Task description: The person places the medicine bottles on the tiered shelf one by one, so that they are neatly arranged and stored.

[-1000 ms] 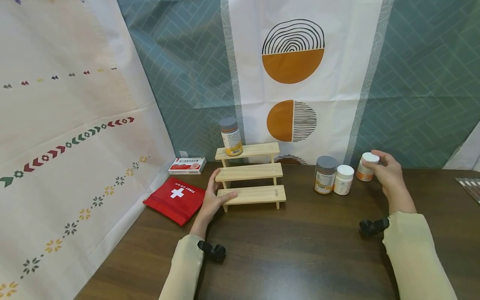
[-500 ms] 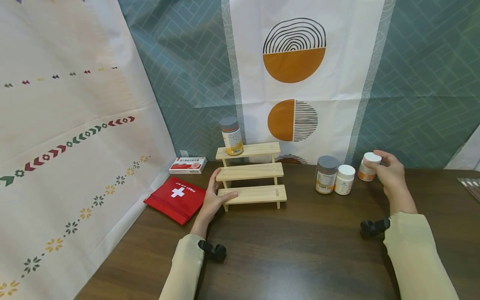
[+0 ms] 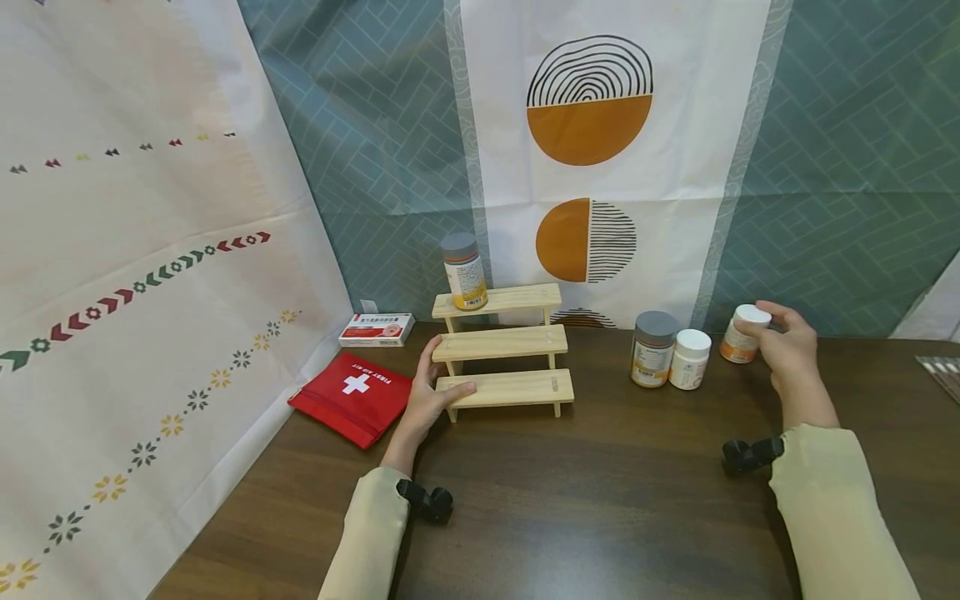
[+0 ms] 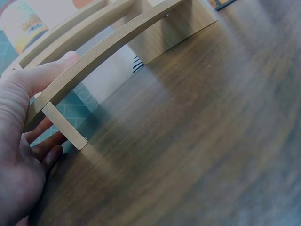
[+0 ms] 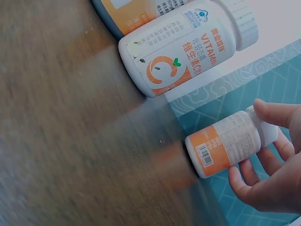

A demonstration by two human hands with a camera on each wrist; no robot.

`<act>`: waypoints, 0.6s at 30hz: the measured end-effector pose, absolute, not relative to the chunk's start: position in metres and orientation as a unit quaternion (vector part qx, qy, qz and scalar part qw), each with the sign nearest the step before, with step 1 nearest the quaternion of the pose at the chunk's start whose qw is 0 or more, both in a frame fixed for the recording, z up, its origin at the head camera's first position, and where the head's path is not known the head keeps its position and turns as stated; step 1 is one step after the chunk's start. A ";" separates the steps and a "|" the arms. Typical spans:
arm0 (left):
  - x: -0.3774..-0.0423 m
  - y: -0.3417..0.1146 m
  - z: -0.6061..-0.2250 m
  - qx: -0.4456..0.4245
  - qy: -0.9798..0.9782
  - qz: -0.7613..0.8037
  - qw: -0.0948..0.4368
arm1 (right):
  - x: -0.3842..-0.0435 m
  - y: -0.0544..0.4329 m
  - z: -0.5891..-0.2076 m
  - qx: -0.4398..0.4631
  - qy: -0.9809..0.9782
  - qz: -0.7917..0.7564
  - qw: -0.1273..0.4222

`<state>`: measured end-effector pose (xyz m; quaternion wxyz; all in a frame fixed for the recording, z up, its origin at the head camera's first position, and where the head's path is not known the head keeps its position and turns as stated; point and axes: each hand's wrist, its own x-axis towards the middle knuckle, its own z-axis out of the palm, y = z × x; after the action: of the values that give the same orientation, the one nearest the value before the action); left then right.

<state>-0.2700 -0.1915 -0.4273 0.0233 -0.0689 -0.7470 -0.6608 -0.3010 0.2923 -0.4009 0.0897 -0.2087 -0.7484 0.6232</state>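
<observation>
My left hand [image 3: 429, 396] grips the left end of a three-step wooden stand [image 3: 502, 343], its thumb over the lowest board and its fingers curled underneath in the left wrist view. At the right, my right hand [image 3: 789, 343] holds a small white pill bottle [image 3: 739, 340] with an orange label. Thumb and fingers go round its white cap [image 5: 268, 129], and the base is close over the table. Left of it stand a white vitamin bottle [image 3: 689, 360] and a grey-lidded supplement bottle [image 3: 652, 350]. A similar grey-lidded bottle [image 3: 465, 273] stands on the stand's top step, at its left.
A red first aid pouch [image 3: 352, 400] lies left of the stand on the dark wooden table [image 3: 585, 508]. Behind the pouch is a white-and-red medicine box [image 3: 377, 330]. Silvery blister packs [image 3: 941, 373] show at the right edge. Patterned cloth [image 3: 375, 158] hangs behind.
My right hand has shifted slightly to the right with the small pill bottle. The left hand keeps its grip on the stand, and the other things stay in place.
</observation>
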 end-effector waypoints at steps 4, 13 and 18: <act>-0.272 -0.193 -0.431 -0.067 -0.745 -0.663 0.024 | -0.301 0.293 -0.400 -0.217 -0.743 0.626 0.093; -0.268 -0.191 -0.424 -0.069 -0.744 -0.664 0.018 | -0.300 0.292 -0.388 -0.211 -0.731 0.640 0.106; -0.268 -0.191 -0.425 -0.069 -0.744 -0.664 0.018 | -0.297 0.289 -0.378 -0.205 -0.724 0.647 0.118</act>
<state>-0.2684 -0.1909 -0.4246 0.0176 -0.0695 -0.7442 -0.6641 -0.2973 0.2885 -0.3782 0.1185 -0.2055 -0.7242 0.6475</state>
